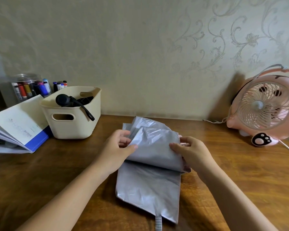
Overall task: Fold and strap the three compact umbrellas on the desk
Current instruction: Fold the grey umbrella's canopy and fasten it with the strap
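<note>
The silver umbrella [148,189] is lying flat mid-desk [57,172], its canopy looking light, limp and slippery. The left hand [120,147] is pinching a loose panel, and the right hand [192,152] is pinching the folded stack's edge. Creased edges are probably offering the surest hold.

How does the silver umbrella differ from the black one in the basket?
The silver umbrella lies loose on the desk; the black umbrella sits in the basket. Left hand and right hand hold the silver one's fabric; no hand touches the black one. Both are compact.
</note>
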